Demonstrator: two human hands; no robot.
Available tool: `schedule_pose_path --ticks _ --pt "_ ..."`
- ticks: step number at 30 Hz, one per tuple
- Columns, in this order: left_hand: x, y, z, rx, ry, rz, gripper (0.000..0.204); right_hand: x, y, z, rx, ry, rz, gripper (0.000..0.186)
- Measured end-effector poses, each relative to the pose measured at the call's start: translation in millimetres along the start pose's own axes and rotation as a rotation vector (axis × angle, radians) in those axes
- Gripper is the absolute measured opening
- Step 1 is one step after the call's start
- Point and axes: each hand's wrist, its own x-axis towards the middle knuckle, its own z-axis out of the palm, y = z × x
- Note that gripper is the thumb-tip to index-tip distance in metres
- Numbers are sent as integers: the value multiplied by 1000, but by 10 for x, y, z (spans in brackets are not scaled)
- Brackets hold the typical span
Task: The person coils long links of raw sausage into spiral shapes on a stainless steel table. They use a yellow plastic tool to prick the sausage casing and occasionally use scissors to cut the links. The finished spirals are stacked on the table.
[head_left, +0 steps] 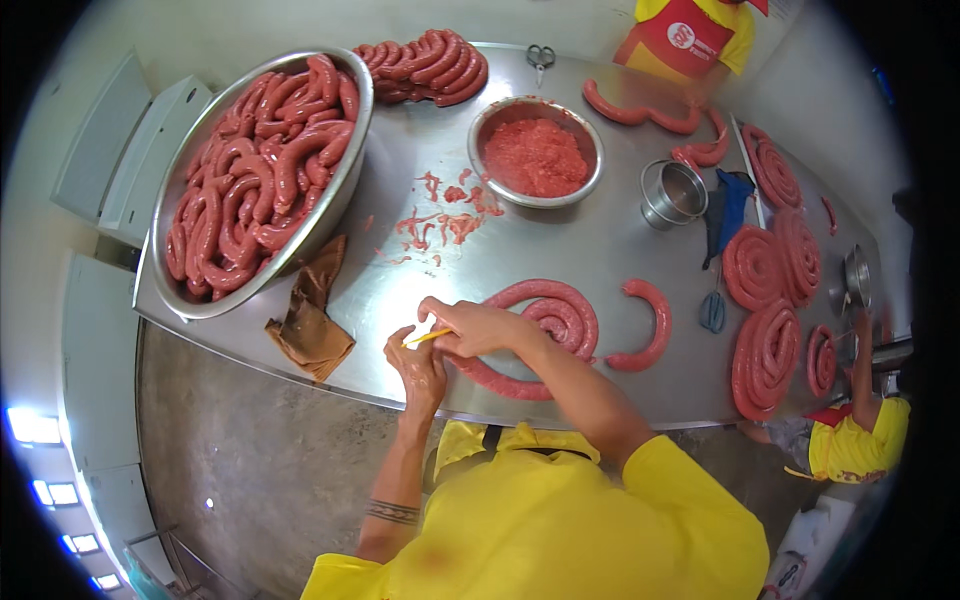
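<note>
At the near edge of the metal table, my left hand point(418, 372) and my right hand point(472, 328) meet, fingers bent close together. A thin yellow stick-like tool point(428, 337) lies across them, gripped by my right hand. My left fingers are pinched; what is in them is hidden. Beside them lies a long raw sausage point(575, 310), coiled in a loose spiral, its near length running toward my hands. My right forearm passes over part of the coil. A short curved sausage point(655, 325) rests to its right.
A large metal basin point(362, 110) of sausages stands left, beside a brown cloth point(310, 320). Further back are sausage links point(430, 65), scissors point(540, 58) and a bowl point(595, 175) of ground meat. Co-workers point(690, 40) stand around sausage coils point(765, 360) and a metal pot point(655, 215).
</note>
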Motion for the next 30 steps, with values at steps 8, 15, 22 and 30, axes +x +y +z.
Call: schedule_pose_path --ticks 8,15,22,30 --pt "58 -32 356 -333 -295 -122 20 -535 -747 -648 213 617 114 23" --pt "82 -433 383 -1308 -426 -1031 14 -1880 49 -513 628 453 715 23" --pt "-46 -252 14 -267 26 -264 14 36 302 135 -218 377 165 36" --pt "84 -221 -48 -834 -169 -445 15 531 -683 -156 -157 420 -248 13"
